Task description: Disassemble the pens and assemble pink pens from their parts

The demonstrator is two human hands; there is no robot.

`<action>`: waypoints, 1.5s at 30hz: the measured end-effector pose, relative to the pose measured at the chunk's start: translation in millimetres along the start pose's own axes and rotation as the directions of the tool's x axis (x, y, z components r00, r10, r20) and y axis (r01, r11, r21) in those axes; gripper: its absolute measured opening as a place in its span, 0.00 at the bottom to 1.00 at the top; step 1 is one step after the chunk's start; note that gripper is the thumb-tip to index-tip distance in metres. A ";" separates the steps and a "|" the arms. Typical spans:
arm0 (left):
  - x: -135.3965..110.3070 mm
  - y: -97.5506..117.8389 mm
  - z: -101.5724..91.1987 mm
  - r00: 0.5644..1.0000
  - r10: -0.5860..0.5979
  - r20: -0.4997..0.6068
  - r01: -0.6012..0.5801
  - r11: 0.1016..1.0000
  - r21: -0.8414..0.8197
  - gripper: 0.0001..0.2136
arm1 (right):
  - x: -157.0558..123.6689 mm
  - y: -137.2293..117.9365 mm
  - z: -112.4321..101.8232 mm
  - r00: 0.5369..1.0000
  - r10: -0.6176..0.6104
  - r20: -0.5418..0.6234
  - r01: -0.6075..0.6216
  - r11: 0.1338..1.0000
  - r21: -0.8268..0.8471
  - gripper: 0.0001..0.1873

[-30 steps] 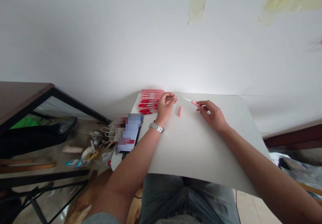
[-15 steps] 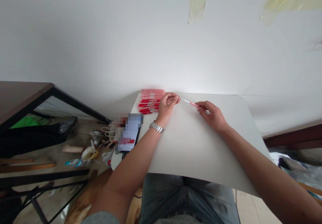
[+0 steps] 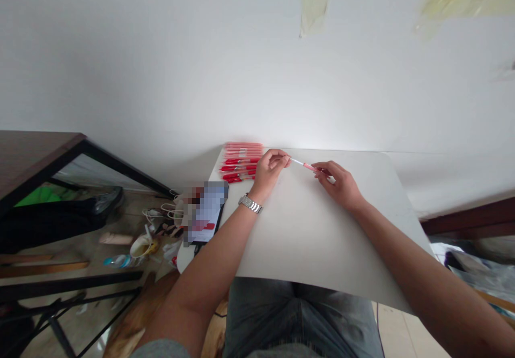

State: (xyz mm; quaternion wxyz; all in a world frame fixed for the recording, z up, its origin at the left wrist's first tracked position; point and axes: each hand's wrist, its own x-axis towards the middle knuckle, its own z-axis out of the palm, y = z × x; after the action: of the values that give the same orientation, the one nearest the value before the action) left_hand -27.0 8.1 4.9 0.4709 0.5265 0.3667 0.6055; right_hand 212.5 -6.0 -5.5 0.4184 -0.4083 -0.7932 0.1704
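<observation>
My right hand [image 3: 341, 184] grips pink pen [image 3: 309, 167]. Left hand [image 3: 270, 170], pinched closed, touches its white tip [image 3: 296, 161]; can't tell what's inside. Red pens [image 3: 238, 168] at left hand's nine o'clock.

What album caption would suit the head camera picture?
Over a white table, the right hand holds a pink pen piece, its white end at the left hand.

Soft light; wall [image 3: 265, 87] brightest mid-frame; lower left dim; phone [image 3: 207, 213] partly pixelated.
</observation>
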 end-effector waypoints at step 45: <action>-5.6 14.8 -12.1 0.957 0.232 0.173 -0.271 0.511 0.815 0.04 | -1.9 7.1 0.9 0.990 0.095 -0.103 -0.086 0.992 0.092 0.13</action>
State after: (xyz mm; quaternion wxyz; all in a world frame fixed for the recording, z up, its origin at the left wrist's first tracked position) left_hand -41.6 -0.9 15.0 0.0804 0.7456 0.5189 0.4102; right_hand 216.0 -3.1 -11.4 0.4698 -0.4338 -0.7420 0.2015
